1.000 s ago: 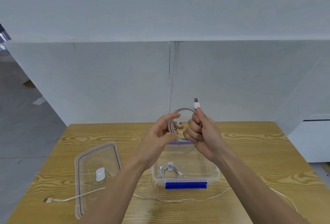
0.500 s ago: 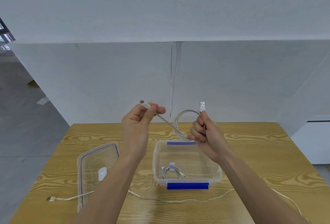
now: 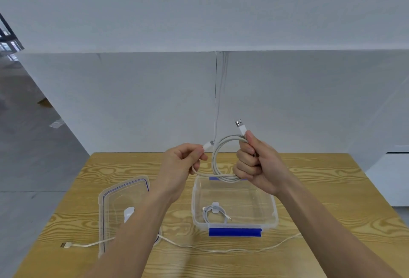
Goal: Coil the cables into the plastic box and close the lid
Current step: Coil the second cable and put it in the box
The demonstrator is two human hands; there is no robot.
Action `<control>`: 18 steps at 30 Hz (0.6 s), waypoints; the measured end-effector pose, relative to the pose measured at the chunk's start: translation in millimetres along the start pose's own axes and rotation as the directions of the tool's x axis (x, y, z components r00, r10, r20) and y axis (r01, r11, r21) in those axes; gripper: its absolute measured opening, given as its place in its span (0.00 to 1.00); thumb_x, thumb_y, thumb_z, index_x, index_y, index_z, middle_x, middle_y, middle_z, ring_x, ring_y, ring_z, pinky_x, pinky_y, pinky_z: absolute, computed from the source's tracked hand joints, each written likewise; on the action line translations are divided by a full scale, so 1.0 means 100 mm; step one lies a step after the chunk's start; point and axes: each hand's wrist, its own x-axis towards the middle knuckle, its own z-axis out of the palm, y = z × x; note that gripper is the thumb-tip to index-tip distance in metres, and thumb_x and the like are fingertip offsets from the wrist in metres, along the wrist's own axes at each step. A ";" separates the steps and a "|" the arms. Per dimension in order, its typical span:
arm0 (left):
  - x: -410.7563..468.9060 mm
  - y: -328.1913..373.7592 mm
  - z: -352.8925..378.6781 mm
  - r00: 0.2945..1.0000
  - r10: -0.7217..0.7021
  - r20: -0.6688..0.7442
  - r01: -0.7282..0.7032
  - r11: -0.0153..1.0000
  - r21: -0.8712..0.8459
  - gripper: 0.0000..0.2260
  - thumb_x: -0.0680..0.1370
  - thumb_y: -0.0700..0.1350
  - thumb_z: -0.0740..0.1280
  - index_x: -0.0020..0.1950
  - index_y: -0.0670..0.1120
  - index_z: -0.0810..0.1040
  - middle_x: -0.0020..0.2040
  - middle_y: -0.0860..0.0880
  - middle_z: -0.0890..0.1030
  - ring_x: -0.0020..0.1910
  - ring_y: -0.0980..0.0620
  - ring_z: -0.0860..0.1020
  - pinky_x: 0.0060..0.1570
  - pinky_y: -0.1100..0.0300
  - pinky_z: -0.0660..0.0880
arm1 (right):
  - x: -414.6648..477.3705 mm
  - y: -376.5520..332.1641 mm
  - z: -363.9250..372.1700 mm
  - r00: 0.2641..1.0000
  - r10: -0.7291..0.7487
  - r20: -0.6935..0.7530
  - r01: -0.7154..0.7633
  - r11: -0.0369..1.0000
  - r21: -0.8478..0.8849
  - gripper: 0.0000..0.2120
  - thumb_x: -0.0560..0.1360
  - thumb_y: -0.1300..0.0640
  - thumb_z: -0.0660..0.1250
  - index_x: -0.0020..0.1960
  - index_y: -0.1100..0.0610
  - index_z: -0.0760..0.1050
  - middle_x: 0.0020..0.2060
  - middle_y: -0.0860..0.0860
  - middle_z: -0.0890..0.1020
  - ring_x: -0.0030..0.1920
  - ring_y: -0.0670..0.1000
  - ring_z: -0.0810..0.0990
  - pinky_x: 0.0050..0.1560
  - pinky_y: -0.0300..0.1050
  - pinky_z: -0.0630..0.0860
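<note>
My right hand [image 3: 254, 162] grips a coiled white cable [image 3: 215, 158] above the table, its USB plug sticking up past my thumb. My left hand [image 3: 181, 164] pinches the cable's other plug end, just left of the loop. Below stands a clear plastic box [image 3: 271, 218] with blue latches; a small bundled white cable [image 3: 213, 212] lies inside it. The clear lid [image 3: 115, 191] lies flat to the left of the box. A long white cable [image 3: 221, 250] stretches loose across the table's front, partly under the lid and my left forearm.
The wooden table [image 3: 332, 189] ends at a white partition wall behind. A white cabinet [image 3: 389, 178] stands to the right of the table, and grey floor lies to the left.
My left hand has swung its plug end from up left back in beside the loop. The coil in my right hand has gained a turn and hangs larger.
</note>
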 end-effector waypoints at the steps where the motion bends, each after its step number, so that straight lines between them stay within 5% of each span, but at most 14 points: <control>1: -0.01 -0.01 0.02 0.998 -0.003 0.056 0.002 1.000 0.019 0.09 0.77 0.35 0.64 0.43 0.43 0.83 0.34 0.47 0.80 0.30 0.53 0.71 0.32 0.63 0.68 | 0.01 -0.01 0.01 1.000 0.006 0.001 -0.006 1.000 -0.005 0.19 0.77 0.46 0.55 0.30 0.54 0.61 0.23 0.48 0.52 0.22 0.48 0.49 0.23 0.40 0.55; 6: -0.05 0.04 0.11 0.969 -0.054 0.242 0.054 0.999 0.005 0.13 0.78 0.35 0.62 0.44 0.46 0.84 0.35 0.48 0.83 0.37 0.54 0.78 0.38 0.65 0.73 | 0.05 0.02 0.05 0.999 0.033 -0.012 -0.034 0.999 -0.030 0.19 0.76 0.46 0.57 0.31 0.54 0.61 0.20 0.45 0.56 0.21 0.46 0.51 0.23 0.39 0.56; 13: -0.07 0.05 0.22 0.954 -0.085 0.286 0.184 0.922 -0.342 0.15 0.82 0.46 0.54 0.63 0.48 0.76 0.38 0.44 0.82 0.36 0.50 0.79 0.44 0.56 0.78 | 0.11 0.15 0.07 0.996 0.051 -0.071 -0.053 0.998 -0.028 0.18 0.76 0.46 0.58 0.32 0.54 0.61 0.19 0.45 0.57 0.18 0.44 0.54 0.21 0.38 0.57; 18: -0.08 0.02 0.24 0.930 -0.124 0.347 0.279 0.853 -0.441 0.22 0.74 0.58 0.58 0.64 0.50 0.74 0.32 0.45 0.78 0.30 0.52 0.76 0.36 0.61 0.79 | 0.12 0.24 0.08 0.992 0.060 -0.109 -0.064 0.997 -0.032 0.18 0.75 0.45 0.58 0.32 0.55 0.61 0.19 0.46 0.57 0.18 0.45 0.54 0.21 0.38 0.56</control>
